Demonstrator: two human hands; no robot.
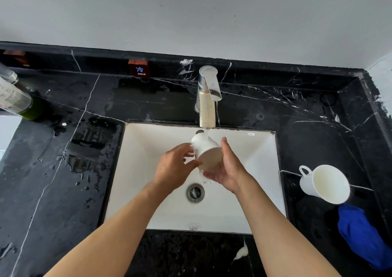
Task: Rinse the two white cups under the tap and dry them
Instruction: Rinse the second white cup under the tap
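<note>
A white cup [209, 152] is tilted on its side over the white sink [148, 149], its base toward the tap [207, 98]. Water runs from the spout onto the cup's outside. My left hand [177, 167] grips the cup from the left near its rim. My right hand [226, 168] cradles it from the right and below. A second white cup [326, 184] with a handle stands tilted on the black counter right of the sink, its mouth toward me. A blue cloth [360, 232] lies just in front of that cup.
The black marble counter [63, 192] has puddles and drops left of the sink. Bottles [14, 98] lie at the far left edge. A small COLD sign [139, 68] stands on the back ledge. The drain [195, 192] sits in the middle of the basin.
</note>
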